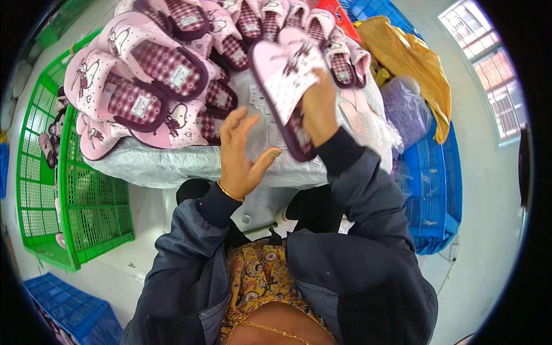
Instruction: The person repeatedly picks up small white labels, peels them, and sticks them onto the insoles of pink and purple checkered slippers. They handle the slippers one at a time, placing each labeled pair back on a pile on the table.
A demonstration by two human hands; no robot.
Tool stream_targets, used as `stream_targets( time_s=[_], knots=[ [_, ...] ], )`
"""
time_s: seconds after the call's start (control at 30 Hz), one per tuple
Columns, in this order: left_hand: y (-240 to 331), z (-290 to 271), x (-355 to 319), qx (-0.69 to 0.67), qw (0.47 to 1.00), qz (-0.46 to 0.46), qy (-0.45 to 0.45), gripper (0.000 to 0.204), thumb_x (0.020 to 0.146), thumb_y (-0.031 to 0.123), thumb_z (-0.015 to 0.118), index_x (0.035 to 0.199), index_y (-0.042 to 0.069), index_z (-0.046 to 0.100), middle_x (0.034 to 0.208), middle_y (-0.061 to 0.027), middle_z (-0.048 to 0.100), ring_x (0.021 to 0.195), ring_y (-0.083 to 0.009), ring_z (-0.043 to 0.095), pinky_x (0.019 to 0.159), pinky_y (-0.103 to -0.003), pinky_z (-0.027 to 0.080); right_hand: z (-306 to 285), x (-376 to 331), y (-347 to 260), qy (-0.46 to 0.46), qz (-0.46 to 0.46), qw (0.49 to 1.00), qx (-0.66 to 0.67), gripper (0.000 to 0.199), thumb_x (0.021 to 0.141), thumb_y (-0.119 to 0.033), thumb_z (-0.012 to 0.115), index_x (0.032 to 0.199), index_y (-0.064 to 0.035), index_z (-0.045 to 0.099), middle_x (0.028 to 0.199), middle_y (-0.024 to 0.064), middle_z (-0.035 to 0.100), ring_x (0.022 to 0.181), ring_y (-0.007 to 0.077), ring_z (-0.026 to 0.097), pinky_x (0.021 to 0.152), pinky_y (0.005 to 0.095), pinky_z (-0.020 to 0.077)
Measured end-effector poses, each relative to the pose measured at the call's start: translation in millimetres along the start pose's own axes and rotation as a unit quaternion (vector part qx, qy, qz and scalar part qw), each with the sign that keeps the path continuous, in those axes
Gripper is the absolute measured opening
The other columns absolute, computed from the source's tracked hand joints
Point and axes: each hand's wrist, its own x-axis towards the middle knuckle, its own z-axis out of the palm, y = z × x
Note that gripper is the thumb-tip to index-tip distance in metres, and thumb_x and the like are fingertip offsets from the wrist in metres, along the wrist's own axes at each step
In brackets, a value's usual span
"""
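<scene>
Head view: my right hand (320, 109) is closed on a pink slipper (286, 75), held tilted above the plastic-wrapped bundle (167, 165), while my left hand (240, 161) is spread and empty beside it. With the grip at one side only, I judge the slipper could twist loose; a wide swing could topple the stacked slippers (135, 100).

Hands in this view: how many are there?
2: the right hand, holding a pink slipper, and the left hand, open to the left of that slipper without touching it. No other hand shows.
</scene>
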Motion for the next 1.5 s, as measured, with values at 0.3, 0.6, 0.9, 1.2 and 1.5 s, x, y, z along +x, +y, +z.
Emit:
stream_targets(
  time_s=[0.3, 0.6, 0.9, 1.2, 1.5],
  knots=[
    [-30.9, 8.4, -16.5, 0.130, 0.986, -0.004, -0.103, 0.044, 0.086, 0.006, 0.064, 0.128, 0.000, 0.053, 0.141, -0.0213, 0.044, 0.131, -0.0393, 0.042, 0.110, -0.044, 0.033, -39.8, -29.4, 76.0, -0.079, -0.068, 0.984, -0.143, 0.032, 0.073, 0.002, 0.066, 0.104, 0.0060, 0.061, 0.089, 0.0085, 0.060, 0.082, 0.0117, 0.056, 0.069, 0.0261, 0.0446],
    [-14.7, 9.6, -17.0, 0.136, 0.986, -0.019, -0.094, 0.047, 0.084, 0.004, 0.065, 0.129, -0.002, 0.053, 0.142, -0.0220, 0.043, 0.133, -0.0395, 0.040, 0.111, -0.045, 0.033, -162.4, 48.3, 51.8, 0.047, -0.320, 0.817, -0.477, 0.036, 0.078, -0.021, 0.073, 0.111, -0.0107, 0.064, 0.104, 0.0124, 0.067, 0.102, 0.0357, 0.060, 0.087, 0.0454, 0.0467],
    [-2.6, 12.7, -16.0, 0.180, 0.977, 0.001, -0.114, 0.046, 0.084, 0.004, 0.066, 0.128, -0.001, 0.054, 0.142, -0.0217, 0.043, 0.131, -0.0389, 0.042, 0.109, -0.044, 0.035, -211.3, 117.2, 42.5, -0.005, -0.100, 0.628, -0.772, 0.046, 0.072, -0.035, 0.072, 0.110, -0.0106, 0.063, 0.102, 0.0161, 0.071, 0.109, 0.0364, 0.059, 0.096, 0.0538, 0.0362],
    [4.4, 17.0, -10.4, 0.190, 0.974, -0.001, -0.122, 0.045, 0.085, 0.005, 0.065, 0.128, 0.000, 0.054, 0.143, -0.0211, 0.043, 0.131, -0.0366, 0.042, 0.109, -0.043, 0.034, -216.3, 117.1, 53.4, 0.042, -0.225, 0.740, -0.632, 0.045, 0.078, -0.036, 0.072, 0.111, -0.0071, 0.062, 0.100, 0.0155, 0.071, 0.095, 0.0324, 0.066, 0.091, 0.0463, 0.0411],
    [31.2, 27.2, 3.1, 0.151, 0.984, 0.043, -0.082, 0.035, 0.084, 0.005, 0.067, 0.118, -0.001, 0.060, 0.127, -0.0181, 0.054, 0.118, -0.0356, 0.050, 0.101, -0.042, 0.040, -171.8, 68.3, 27.7, 0.028, -0.412, 0.855, -0.313, 0.058, 0.076, -0.022, 0.079, 0.125, 0.0002, 0.058, 0.113, 0.0190, 0.067, 0.106, 0.0349, 0.063, 0.093, 0.0407, 0.0488]
  ],
)
